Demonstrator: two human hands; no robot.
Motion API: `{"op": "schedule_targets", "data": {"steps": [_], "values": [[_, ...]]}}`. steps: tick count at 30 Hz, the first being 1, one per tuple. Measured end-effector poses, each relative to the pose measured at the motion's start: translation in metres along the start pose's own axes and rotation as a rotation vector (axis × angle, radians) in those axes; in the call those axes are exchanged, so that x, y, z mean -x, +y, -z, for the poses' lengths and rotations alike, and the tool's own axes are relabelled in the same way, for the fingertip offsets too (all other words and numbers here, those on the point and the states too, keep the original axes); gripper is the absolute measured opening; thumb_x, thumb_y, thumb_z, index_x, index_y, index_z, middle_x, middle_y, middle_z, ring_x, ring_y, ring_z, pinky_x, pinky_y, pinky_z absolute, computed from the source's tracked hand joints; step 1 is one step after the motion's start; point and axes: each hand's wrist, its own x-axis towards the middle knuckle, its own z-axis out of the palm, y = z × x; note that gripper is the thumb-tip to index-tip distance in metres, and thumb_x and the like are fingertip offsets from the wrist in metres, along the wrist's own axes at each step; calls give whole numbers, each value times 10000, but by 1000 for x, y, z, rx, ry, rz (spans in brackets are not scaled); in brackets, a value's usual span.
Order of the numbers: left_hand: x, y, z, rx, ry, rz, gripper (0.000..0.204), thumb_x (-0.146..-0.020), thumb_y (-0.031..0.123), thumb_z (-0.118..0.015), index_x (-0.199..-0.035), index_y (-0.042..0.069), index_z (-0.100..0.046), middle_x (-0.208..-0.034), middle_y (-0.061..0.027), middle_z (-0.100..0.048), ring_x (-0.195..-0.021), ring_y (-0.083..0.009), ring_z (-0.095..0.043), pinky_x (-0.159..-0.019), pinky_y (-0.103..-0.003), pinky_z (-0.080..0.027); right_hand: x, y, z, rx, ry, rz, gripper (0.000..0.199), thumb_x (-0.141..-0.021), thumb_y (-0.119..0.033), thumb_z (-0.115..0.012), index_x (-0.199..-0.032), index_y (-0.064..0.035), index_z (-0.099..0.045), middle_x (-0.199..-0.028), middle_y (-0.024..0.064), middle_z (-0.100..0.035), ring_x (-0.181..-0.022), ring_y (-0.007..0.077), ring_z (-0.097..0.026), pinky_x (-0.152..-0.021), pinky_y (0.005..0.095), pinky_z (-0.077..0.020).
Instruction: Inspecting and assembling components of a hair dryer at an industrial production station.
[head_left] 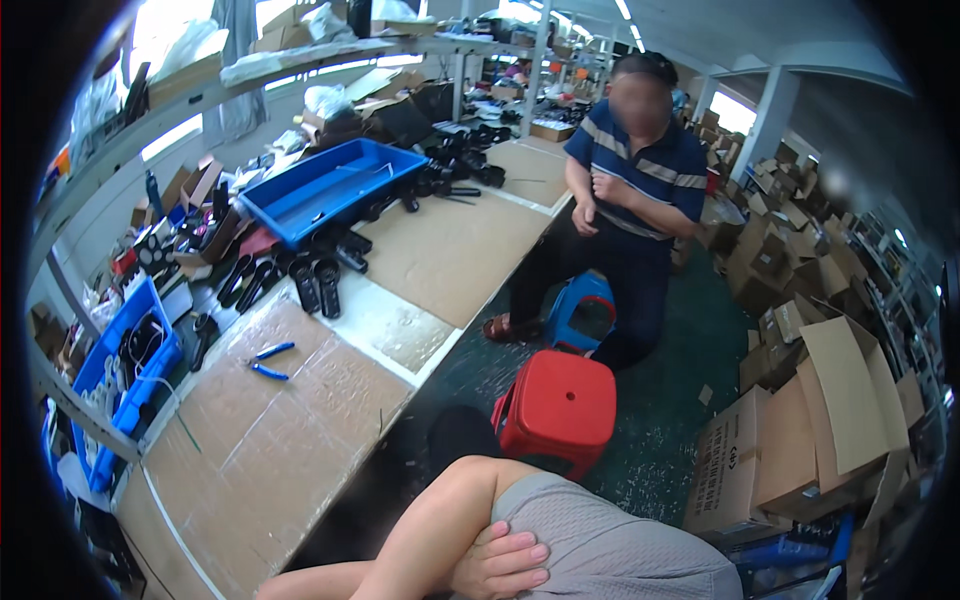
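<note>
Head view, looking down past the bench edge.

- Only one of our hands shows: the left hand (503, 562), low in the frame, forearm entering from the lower left. We take it for the left on that ground alone, since the fisheye rim bends things badly here.
- Grip: fingers lie side by side, loosely curved, laid flat where the bare knee (465, 490) meets the grey shorts (620, 550). It rests there, pinching nothing. The right hand is out of frame.
- Shorts: at the bottom centre, over our thigh. We judge the cloth soft, light and limp. It would bunch under the fingers, so a fold pinched near the hem is the place to take it.
- Nearest loose thing: the red stool (556, 405), on the green floor just beyond the knee, apart from the hand. Likely moulded plastic, stiff and light, best held by the seat rim.
- Around: the workbench (270, 440) to the left is faced with cardboard, with blue-handled pliers (268, 361) lying on it. A blue tray (330, 185) sits farther along it.
- Another person (632, 190) in a striped shirt sits by a blue stool (583, 312). Cardboard boxes (800, 420) are stacked to the right.
</note>
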Motion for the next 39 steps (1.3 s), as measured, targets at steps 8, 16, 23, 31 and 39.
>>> {"op": "schedule_targets", "data": {"steps": [8,16,23,31,39], "values": [[-43,55,30,668,-51,874,294,-1046,298,-453,-1224,173,-650,-1342,-95,-613,-1277,-326,-535,-1211,-578,-168,8,4,33,45,102,-15,391,-883,-86,-770,-1211,22,-587,-1052,-26,-644,-920,108,-570,-839,250,-487],[21,-66,-24,-102,96,-421,341,-1060,315,-386,-1296,214,-611,-1401,-82,-573,-1360,-360,-449,-1209,-626,-102,16,14,58,79,194,-58,380,-926,-121,-747,-1245,17,-596,-1110,-22,-642,-979,102,-558,-882,251,-475],[93,-72,-65,99,232,-304,339,-1049,305,-387,-1324,216,-565,-1455,-104,-521,-1375,-392,-413,-1206,-640,-79,31,14,65,130,271,-84,374,-963,-152,-728,-1275,13,-604,-1160,-18,-639,-1030,97,-548,-920,253,-465],[113,-87,-46,-75,-482,-411,352,-1026,323,-418,-1334,203,-541,-1468,-139,-503,-1387,-415,-398,-1201,-671,-60,38,16,64,166,372,67,345,-1009,-182,-675,-1289,9,-611,-1202,-9,-643,-1059,100,-552,-932,265,-455],[87,-51,-32,102,-164,-194,343,-1014,270,-520,-1348,195,-546,-1463,-71,-513,-1408,-329,-424,-1234,-577,-192,15,-24,23,292,375,-175,393,-1004,-202,-681,-1313,24,-596,-1244,11,-645,-1102,98,-559,-978,266,-448]]}}
